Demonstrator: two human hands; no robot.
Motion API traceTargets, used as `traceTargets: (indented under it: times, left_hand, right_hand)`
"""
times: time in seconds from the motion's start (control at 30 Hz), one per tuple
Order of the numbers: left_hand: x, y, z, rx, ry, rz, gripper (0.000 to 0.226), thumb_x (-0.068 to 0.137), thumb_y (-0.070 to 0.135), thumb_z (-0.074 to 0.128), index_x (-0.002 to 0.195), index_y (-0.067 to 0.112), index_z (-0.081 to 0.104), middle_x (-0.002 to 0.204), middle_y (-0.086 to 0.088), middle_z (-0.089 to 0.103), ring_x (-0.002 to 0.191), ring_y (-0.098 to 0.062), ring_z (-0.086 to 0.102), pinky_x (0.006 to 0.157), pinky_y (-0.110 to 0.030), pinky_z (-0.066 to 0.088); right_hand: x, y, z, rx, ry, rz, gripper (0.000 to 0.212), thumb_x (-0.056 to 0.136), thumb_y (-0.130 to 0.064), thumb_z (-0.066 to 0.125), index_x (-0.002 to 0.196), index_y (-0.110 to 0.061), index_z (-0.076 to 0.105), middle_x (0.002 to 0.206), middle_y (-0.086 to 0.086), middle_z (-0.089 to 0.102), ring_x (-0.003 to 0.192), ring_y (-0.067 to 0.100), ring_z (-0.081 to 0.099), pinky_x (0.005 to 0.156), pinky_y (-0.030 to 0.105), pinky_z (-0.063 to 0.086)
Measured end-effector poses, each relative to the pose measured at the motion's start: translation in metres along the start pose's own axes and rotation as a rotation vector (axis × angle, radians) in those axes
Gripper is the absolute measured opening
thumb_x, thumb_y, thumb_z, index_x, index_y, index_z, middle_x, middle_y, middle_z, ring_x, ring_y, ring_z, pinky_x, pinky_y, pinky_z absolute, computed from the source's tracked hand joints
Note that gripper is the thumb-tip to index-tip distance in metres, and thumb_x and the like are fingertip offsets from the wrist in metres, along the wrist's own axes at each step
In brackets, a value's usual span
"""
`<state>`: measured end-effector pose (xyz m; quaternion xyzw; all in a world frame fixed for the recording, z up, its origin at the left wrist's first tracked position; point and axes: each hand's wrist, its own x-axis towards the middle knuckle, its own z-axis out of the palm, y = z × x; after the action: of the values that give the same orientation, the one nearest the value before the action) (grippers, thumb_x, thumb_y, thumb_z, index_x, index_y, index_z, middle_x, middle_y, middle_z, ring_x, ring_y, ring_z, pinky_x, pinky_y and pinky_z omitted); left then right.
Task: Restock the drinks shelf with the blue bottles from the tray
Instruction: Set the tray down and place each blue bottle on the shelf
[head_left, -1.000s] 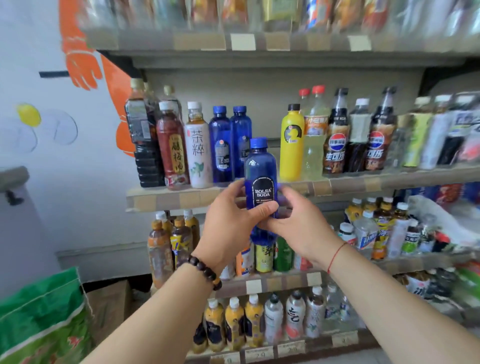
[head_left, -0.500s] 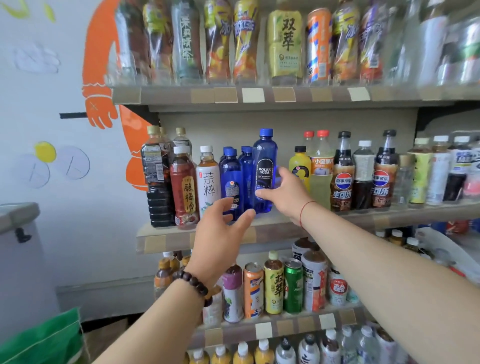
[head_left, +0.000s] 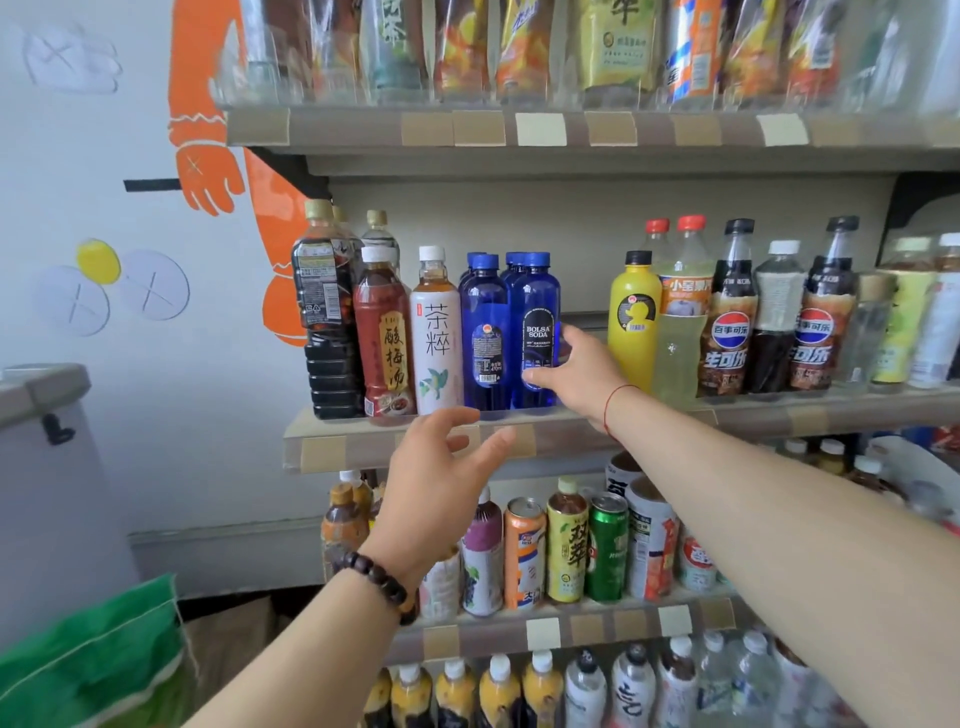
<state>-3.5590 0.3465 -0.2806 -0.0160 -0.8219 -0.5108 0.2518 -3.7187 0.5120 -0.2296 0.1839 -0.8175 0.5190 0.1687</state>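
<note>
A blue Bolsa Soda bottle (head_left: 536, 312) stands upright at the front of the middle shelf (head_left: 571, 436). My right hand (head_left: 576, 375) grips its lower right side, thumb across the label. Beside it on the left stands another blue bottle (head_left: 485, 332), with more blue caps behind both. My left hand (head_left: 441, 478) hovers open in front of the shelf edge, below the blue bottles, holding nothing. The tray is out of view.
A white tea bottle (head_left: 435, 332) and dark tea bottles stand left of the blue ones. A yellow bottle (head_left: 635, 317) and cola bottles stand to the right, with a gap between. Shelves above and below hold bottles and cans. A green bag (head_left: 93, 665) lies at lower left.
My right hand lowered the blue bottle onto the shelf in front of the other blue ones. My left hand let go of it and dropped below the shelf edge.
</note>
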Motion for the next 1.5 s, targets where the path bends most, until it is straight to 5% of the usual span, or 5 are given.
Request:
traceTargets:
  times: [0.4, 0.6, 0.73, 1.27, 1.5]
  left_hand:
    - [-0.014, 0.003, 0.020, -0.018, -0.012, -0.058, 0.058, 0.091, 0.060, 0.071, 0.138, 0.028, 0.061, 0.132, 0.005, 0.070, 0.117, -0.010, 0.067, 0.096, -0.040, 0.060]
    - [-0.028, -0.001, 0.030, -0.029, 0.022, -0.048, 0.054, 0.094, 0.052, 0.073, 0.138, 0.024, 0.062, 0.134, 0.011, 0.066, 0.119, -0.007, 0.065, 0.099, -0.044, 0.060]
    - [-0.042, -0.015, 0.044, -0.064, 0.053, -0.062, 0.049, 0.095, 0.044, 0.074, 0.137, 0.021, 0.063, 0.129, 0.008, 0.068, 0.113, -0.007, 0.069, 0.099, -0.039, 0.061]
    - [-0.188, -0.141, 0.186, 0.115, -0.280, -0.124, 0.035, 0.094, 0.040, 0.074, 0.126, 0.027, 0.067, 0.123, 0.009, 0.067, 0.098, 0.003, 0.069, 0.085, -0.039, 0.065]
    - [-0.245, -0.183, 0.242, -0.055, -0.513, -0.290, 0.044, 0.091, 0.040, 0.080, 0.130, 0.027, 0.067, 0.123, 0.011, 0.070, 0.107, -0.006, 0.071, 0.081, -0.035, 0.067]
  right_hand:
    - [0.002, 0.007, -0.006, -0.008, -0.113, 0.015, 0.065, 0.085, -0.017, 0.084, 0.144, -0.018, 0.055, 0.105, -0.012, 0.067, 0.108, 0.022, 0.070, 0.101, 0.049, 0.058]
    - [-0.023, 0.003, -0.016, -0.087, 0.043, 0.026, 0.079, 0.090, -0.029, 0.079, 0.157, -0.014, 0.041, 0.123, -0.001, 0.057, 0.108, 0.016, 0.062, 0.089, 0.025, 0.049]
    - [-0.072, 0.018, -0.037, 0.012, 0.140, -0.050, 0.046, 0.090, -0.023, 0.075, 0.135, -0.015, 0.065, 0.103, -0.006, 0.069, 0.093, 0.011, 0.068, 0.083, 0.026, 0.059]
    - [-0.345, 0.278, -0.045, -0.088, -0.111, 0.539, 0.009, 0.097, -0.010, 0.071, 0.102, -0.015, 0.077, 0.095, 0.009, 0.078, 0.068, 0.020, 0.072, 0.047, 0.013, 0.045]
    - [-0.434, 0.377, -0.038, -0.197, -0.103, 0.705, 0.014, 0.093, -0.015, 0.072, 0.103, -0.018, 0.081, 0.094, 0.000, 0.078, 0.078, 0.016, 0.072, 0.072, 0.025, 0.054]
